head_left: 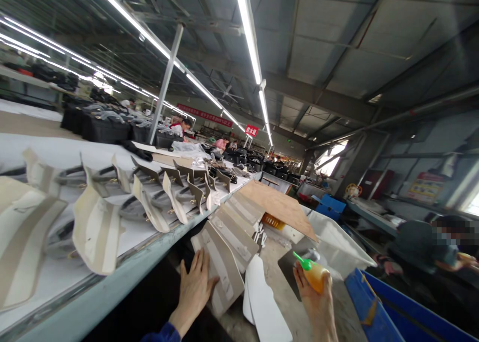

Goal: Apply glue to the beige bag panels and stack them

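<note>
My left hand (pixel 195 286) lies on the near edge of a grey-beige bag panel (pixel 221 264), fingers stretched out and thumb apart. A pale strip runs along that panel. More panels of the same kind (pixel 237 232) lie overlapped in a row behind it. My right hand (pixel 316 302) is closed around a squeeze bottle (pixel 317 276) with amber liquid and a green nozzle pointing up and to the left. White shaped pieces (pixel 264 302) lie between my two hands.
On the long table (pixel 149 247) at left stand several curved bag panels (pixel 95 227) with dark handles. A brown board (pixel 279 205) lies ahead. A white bin (pixel 337 237) and a blue crate (pixel 368 302) stand at right, near another person (pixel 415 252).
</note>
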`<state>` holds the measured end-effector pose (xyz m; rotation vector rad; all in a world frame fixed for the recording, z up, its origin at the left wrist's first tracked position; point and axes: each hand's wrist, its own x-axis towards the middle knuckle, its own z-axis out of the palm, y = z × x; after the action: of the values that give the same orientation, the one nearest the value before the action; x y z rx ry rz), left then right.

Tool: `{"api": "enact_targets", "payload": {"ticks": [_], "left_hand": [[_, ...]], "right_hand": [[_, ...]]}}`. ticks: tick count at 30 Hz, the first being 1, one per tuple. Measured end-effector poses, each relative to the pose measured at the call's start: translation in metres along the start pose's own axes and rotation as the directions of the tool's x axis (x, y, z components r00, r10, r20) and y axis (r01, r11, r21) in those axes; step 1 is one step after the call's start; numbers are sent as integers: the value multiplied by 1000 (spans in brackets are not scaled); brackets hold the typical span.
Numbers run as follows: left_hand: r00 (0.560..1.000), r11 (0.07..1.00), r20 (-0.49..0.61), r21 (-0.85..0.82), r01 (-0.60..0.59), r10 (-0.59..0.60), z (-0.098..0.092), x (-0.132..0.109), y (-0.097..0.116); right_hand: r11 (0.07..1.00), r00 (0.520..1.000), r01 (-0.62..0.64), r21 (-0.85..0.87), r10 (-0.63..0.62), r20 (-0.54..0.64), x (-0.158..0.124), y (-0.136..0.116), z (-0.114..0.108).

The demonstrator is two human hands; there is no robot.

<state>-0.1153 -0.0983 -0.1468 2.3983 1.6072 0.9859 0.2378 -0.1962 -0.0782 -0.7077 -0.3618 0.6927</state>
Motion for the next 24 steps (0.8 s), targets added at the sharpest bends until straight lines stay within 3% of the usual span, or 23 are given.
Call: {"api": "enact_targets", "payload": {"ticks": [7, 13, 19, 22, 24], "left_hand": [[996, 997, -82, 72, 20, -14, 6, 26, 18], [988, 999, -150, 14, 45, -42, 21, 48, 26], [977, 971, -202, -237, 15, -64, 24, 25, 16], [982, 894, -187, -445, -53, -34, 8, 12, 20], [991, 796, -133, -597, -102, 27, -8, 6, 34]], "right_hand": [[998, 1000, 14, 60, -13, -16, -49, -28, 4], [989, 997, -77, 129, 79, -13, -90, -39, 7], [964, 989, -148, 220, 145, 30, -125, -45, 14], [950, 977, -209, 231, 195, 84, -146, -45, 19], [929, 949, -307, 208, 283, 139, -161, -43, 22]]}}
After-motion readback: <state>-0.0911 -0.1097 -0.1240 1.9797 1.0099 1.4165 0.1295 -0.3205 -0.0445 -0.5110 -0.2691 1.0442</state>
